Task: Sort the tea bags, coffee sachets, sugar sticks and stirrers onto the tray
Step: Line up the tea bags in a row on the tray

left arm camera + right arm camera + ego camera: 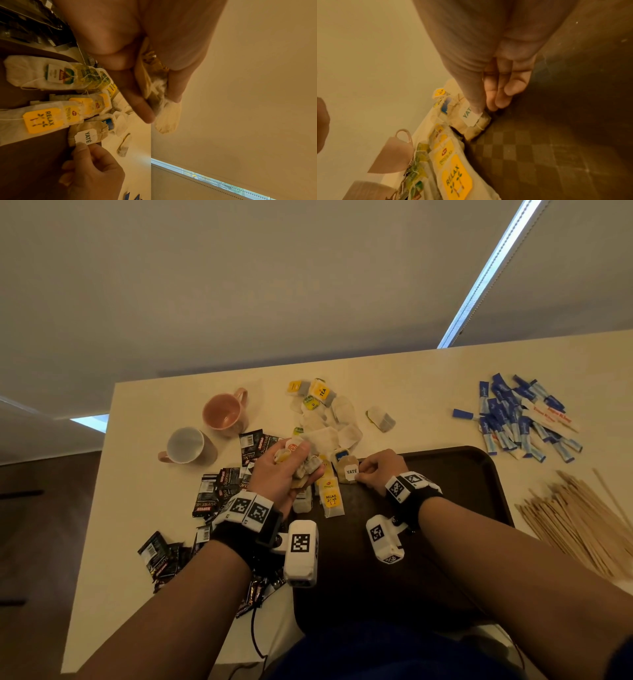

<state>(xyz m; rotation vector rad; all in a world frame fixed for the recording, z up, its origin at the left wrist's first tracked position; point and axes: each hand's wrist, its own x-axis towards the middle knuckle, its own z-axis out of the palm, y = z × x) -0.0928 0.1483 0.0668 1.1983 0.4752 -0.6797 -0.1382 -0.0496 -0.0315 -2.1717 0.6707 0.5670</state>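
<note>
My left hand (291,463) hovers over the tray's left edge and grips a bunch of tea bags (157,86). My right hand (371,470) pinches the brown tea bag with the white YATÉ tag (348,470) (86,136) (471,116) at the far left corner of the dark brown tray (462,474). A row of tea bags, one with a yellow RELAX tag (331,498) (42,120) (455,178), lies along the tray's left side. Loose tea bags (325,419) are heaped on the table beyond. Black coffee sachets (219,491) lie left, blue sugar sticks (520,419) far right, wooden stirrers (579,522) right.
A pink mug (224,410) and a mug with a white inside (186,445) stand on the cream table (428,378) at the left. One tea bag (382,419) lies apart. The table's far edge meets a wall with a window blind (496,268).
</note>
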